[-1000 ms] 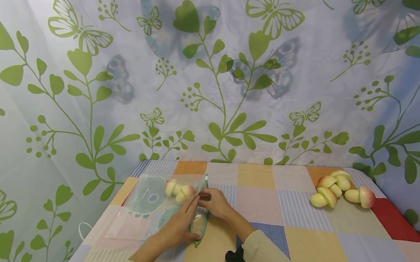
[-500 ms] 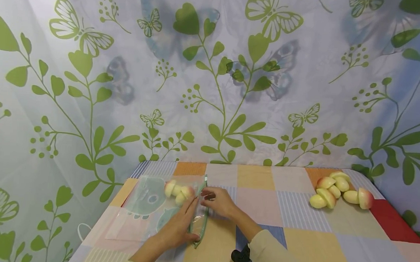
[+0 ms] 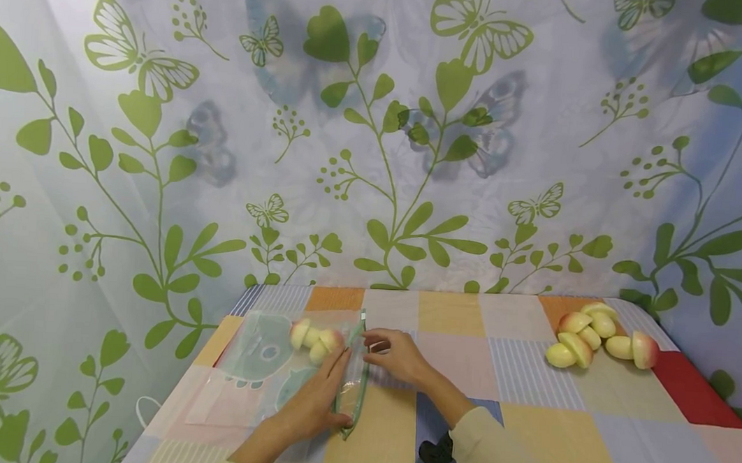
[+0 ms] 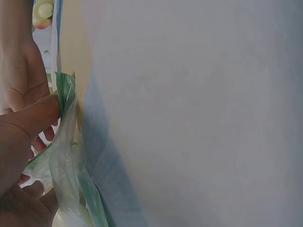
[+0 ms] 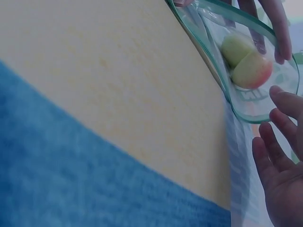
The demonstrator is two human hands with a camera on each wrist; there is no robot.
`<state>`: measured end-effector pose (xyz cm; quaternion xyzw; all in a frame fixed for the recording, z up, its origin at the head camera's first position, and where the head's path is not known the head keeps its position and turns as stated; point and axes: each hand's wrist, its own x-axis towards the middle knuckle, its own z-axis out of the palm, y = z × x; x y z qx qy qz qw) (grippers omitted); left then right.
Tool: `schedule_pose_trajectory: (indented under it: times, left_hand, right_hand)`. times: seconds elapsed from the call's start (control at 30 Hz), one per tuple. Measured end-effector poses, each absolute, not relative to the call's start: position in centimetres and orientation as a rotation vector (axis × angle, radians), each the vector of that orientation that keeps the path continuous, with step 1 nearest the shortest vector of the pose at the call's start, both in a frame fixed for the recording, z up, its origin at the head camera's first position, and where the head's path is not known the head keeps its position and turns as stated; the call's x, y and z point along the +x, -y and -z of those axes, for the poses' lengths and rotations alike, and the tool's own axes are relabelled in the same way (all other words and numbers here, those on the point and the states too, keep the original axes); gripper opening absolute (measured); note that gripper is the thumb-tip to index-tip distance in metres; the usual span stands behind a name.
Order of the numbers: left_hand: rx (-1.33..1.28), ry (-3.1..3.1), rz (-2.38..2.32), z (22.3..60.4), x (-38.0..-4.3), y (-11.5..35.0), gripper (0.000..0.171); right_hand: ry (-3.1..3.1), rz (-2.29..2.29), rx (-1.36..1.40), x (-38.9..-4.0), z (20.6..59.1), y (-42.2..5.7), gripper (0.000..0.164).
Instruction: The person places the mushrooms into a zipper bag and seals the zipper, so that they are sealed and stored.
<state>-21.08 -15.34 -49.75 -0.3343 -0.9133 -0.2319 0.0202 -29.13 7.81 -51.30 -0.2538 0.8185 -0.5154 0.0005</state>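
Note:
A clear zip bag (image 3: 262,387) with a green-edged mouth and teal cartoon prints lies at the left of the table. Yellow mushroom-shaped pieces with reddish caps (image 3: 317,339) show inside it; the right wrist view has them (image 5: 246,61) behind the plastic. My left hand (image 3: 314,400) holds the bag at its mouth, thumb at the near end of the green rim (image 4: 66,90), and the mouth gapes. Just right of the mouth, my right hand (image 3: 396,355) hovers with loosely bent fingers. Nothing is in it, and in the right wrist view its fingertips (image 5: 277,92) are close to the rim.
Several more yellow mushroom-shaped pieces (image 3: 576,340) lie in a group at the table's far right. A patchwork cloth (image 3: 452,362) covers the table. Behind it hangs a leaf-and-butterfly curtain (image 3: 400,156). A black object (image 3: 436,450) sits by my right sleeve.
My right hand has drawn away from the bag's rim, moving slightly right, and its fingers have loosened. The left hand and the bag have stayed in place.

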Motion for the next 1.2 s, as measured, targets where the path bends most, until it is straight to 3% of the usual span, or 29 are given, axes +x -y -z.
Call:
schedule_pose_trajectory:
  times: [1.2]
  left_hand:
    - [-1.001, 2.843, 0.731, 50.1, -21.3, 15.3, 0.119]
  right_hand:
    - [-2.673, 1.563, -0.791, -28.7, 50.4, -13.7, 0.042]
